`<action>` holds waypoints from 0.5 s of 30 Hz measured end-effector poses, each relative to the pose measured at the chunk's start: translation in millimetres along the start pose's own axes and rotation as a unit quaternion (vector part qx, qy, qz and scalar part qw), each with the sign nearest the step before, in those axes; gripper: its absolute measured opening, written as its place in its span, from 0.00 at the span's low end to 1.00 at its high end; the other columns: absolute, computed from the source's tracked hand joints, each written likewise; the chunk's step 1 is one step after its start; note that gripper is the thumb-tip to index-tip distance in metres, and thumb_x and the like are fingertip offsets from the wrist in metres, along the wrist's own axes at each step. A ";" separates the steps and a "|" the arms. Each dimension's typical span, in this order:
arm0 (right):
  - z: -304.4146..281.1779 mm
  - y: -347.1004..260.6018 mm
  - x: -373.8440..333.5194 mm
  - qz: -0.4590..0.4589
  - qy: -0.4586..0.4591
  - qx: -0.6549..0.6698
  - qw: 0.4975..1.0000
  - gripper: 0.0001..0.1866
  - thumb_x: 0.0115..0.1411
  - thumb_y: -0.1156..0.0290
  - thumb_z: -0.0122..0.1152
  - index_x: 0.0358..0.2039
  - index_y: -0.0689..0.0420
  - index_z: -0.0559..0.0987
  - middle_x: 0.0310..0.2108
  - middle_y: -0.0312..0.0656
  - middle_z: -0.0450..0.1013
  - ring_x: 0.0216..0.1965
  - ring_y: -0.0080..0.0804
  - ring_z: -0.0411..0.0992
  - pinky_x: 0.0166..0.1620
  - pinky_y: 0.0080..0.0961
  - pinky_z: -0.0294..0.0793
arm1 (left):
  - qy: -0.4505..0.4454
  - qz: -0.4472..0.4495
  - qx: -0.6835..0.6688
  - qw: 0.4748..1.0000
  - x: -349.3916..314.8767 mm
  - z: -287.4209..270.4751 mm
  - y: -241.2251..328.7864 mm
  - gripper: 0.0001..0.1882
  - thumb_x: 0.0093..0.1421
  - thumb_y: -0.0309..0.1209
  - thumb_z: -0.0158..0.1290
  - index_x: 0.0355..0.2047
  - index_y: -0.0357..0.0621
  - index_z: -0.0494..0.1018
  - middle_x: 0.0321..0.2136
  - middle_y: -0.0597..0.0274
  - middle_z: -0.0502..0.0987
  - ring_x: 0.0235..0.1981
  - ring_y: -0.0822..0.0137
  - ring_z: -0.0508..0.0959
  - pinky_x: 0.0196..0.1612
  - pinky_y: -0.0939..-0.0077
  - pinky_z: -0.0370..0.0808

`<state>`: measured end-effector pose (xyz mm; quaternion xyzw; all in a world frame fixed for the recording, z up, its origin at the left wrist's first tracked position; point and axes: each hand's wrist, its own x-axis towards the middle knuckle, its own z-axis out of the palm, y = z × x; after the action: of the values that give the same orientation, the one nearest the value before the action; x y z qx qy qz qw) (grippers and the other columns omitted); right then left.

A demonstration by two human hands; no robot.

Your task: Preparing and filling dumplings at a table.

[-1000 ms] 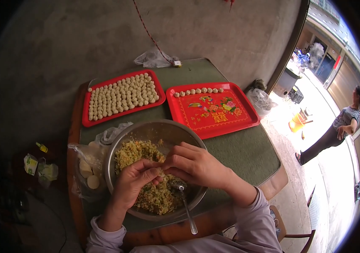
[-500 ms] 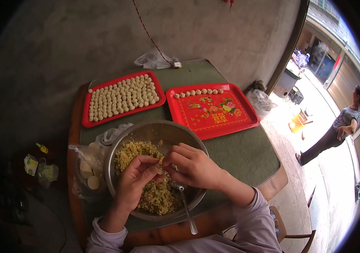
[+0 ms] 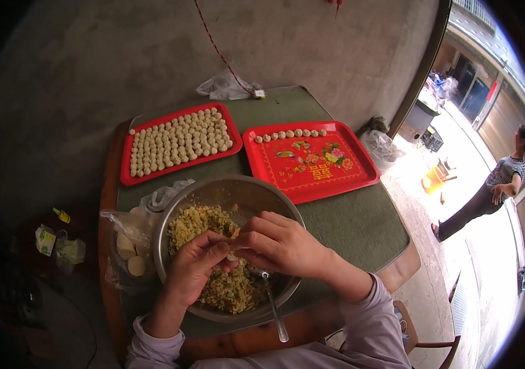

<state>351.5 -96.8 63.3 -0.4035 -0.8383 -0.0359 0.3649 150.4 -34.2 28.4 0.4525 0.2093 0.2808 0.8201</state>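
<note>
Over a large steel bowl (image 3: 247, 189), my left hand (image 3: 200, 264) and my right hand (image 3: 282, 245) meet, closed on a small dumpling (image 3: 232, 256) with a pale wrapper. My fingertips pinch it from both sides and hide most of it. Crumbly yellow-green filling (image 3: 192, 226) lies in the bowl beneath my hands. A metal spoon (image 3: 275, 312) rests in the filling, its handle leaning over the near rim. Left of the bowl, round pale wrappers (image 3: 136, 266) sit in a clear plastic bag (image 3: 115, 220).
Rows of small round dumplings (image 3: 176, 144) fill a red tray (image 3: 233, 126) at the back left. Another red tray (image 3: 268, 166), patterned with flowers, carries one row of dumplings (image 3: 290, 134) along its far edge. Outside the doorway at right stands a person (image 3: 501, 178) near an orange bucket (image 3: 433, 179).
My fingers have shifted slightly around the dumpling, with the right hand's fingers curling further over it. The trays, bowl and spoon stay in place.
</note>
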 end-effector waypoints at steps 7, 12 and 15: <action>-2.5 -2.2 -0.4 0.016 -0.039 0.029 0.999 0.12 0.49 0.74 0.62 0.30 0.57 0.67 0.29 0.43 0.64 0.32 0.43 0.67 0.36 0.36 0.70 | 0.010 -0.010 0.026 1.000 0.2 3.9 -0.7 0.09 0.64 0.33 0.52 0.39 0.40 0.72 0.31 0.65 0.76 0.30 0.74 0.75 0.34 0.81 0.70; -2.3 0.0 -1.1 0.028 -0.025 0.065 0.997 0.12 0.48 0.75 0.62 0.32 0.57 0.69 0.31 0.43 0.65 0.34 0.44 0.68 0.39 0.36 0.70 | 0.002 -0.002 0.019 1.000 0.3 2.9 -1.2 0.09 0.64 0.33 0.52 0.40 0.41 0.72 0.31 0.65 0.76 0.31 0.75 0.74 0.35 0.82 0.70; -2.8 0.8 -1.0 0.034 -0.001 0.070 0.997 0.12 0.48 0.74 0.63 0.34 0.56 0.71 0.31 0.42 0.66 0.34 0.42 0.68 0.38 0.34 0.70 | 0.021 0.008 0.017 1.000 -0.1 11.2 2.4 0.10 0.63 0.33 0.52 0.40 0.41 0.72 0.32 0.65 0.76 0.31 0.76 0.74 0.35 0.81 0.70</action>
<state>354.1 -97.9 64.6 -0.4053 -0.8247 0.0359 0.3929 156.4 -40.2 36.1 0.4622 0.2281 0.2929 0.8053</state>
